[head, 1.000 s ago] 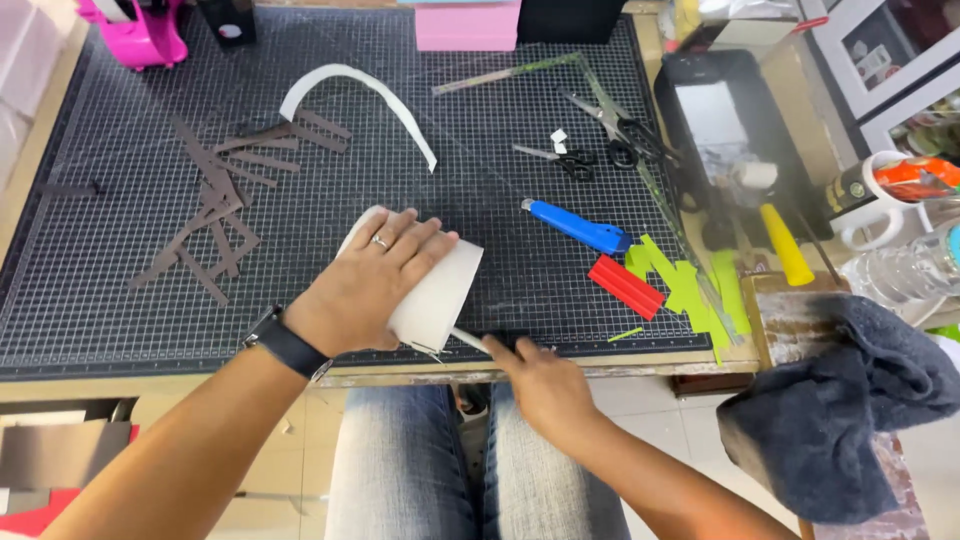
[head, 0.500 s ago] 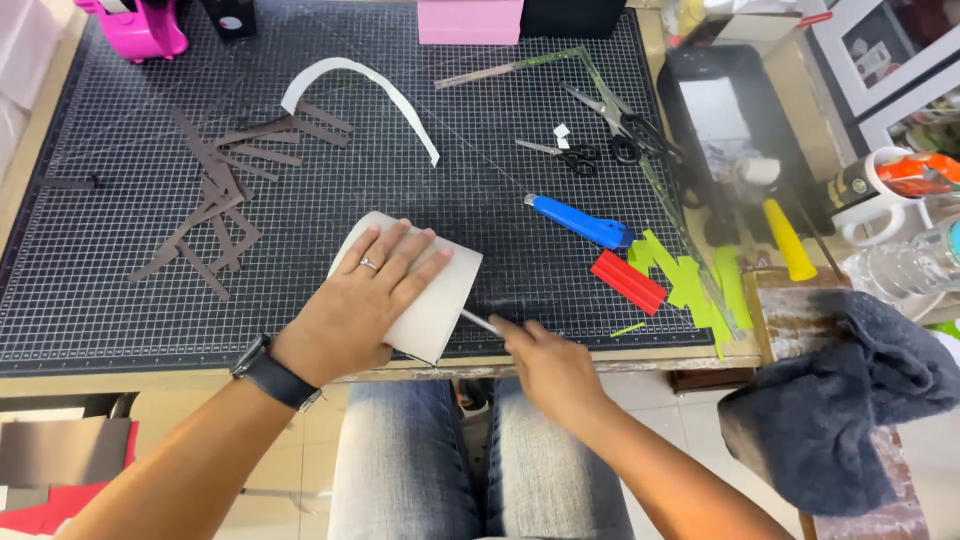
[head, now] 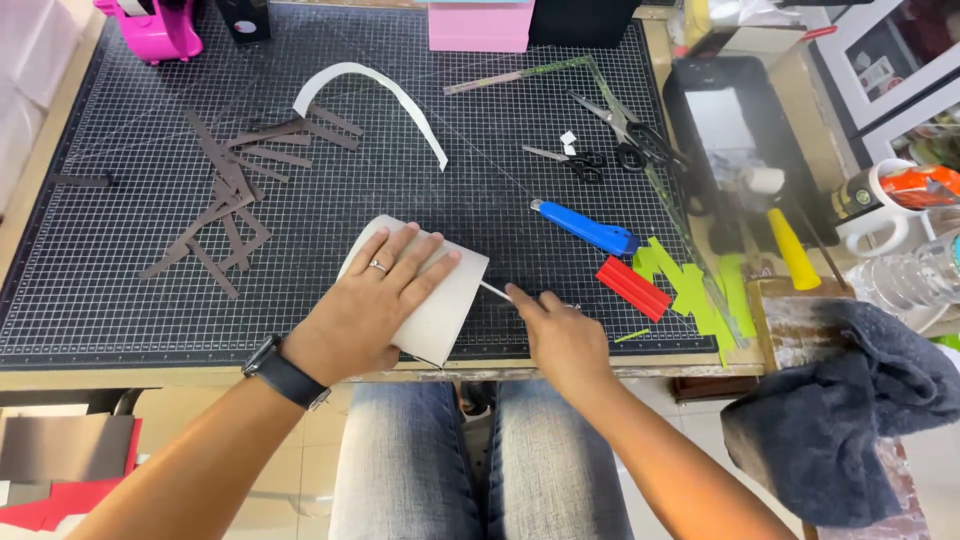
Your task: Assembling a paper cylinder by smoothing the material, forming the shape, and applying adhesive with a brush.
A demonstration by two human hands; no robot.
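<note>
Since the earlier frames, right hand [head: 562, 335] has shifted up from the near edge of the bench [head: 60, 378] and now sits just right of the white card tube [head: 430, 300]; left hand [head: 372, 305] remains pressed on top of that tube in much the same spot.

Left grip: palm down, fingers spread flat over the tube, a ring on one finger and a dark watch [head: 285, 373] at the wrist. It presses rather than encloses the tube.

Right grip: fingers drawn together around a thin pale tool [head: 497, 292], whose tip meets the tube's right end. What kind of tool it is cannot be told.

The white card tube lies on its side on the gridded cutting mat [head: 120, 300], near the front edge, under the left hand and touching the tool tip.

Beyond the right hand and slightly to its right lies a blue utility knife [head: 585, 227]; further right, a red ridged piece [head: 633, 288] and green paper offcuts [head: 690, 290]. Farther up are scissors [head: 630, 135]. Above the left hand lies a curved white card strip [head: 375, 92]; to its left, brown paper strips [head: 235, 190]. A pink tape dispenser [head: 155, 25] stands at the far left corner. A dark cloth [head: 850, 410] lies well right of the right hand.
</note>
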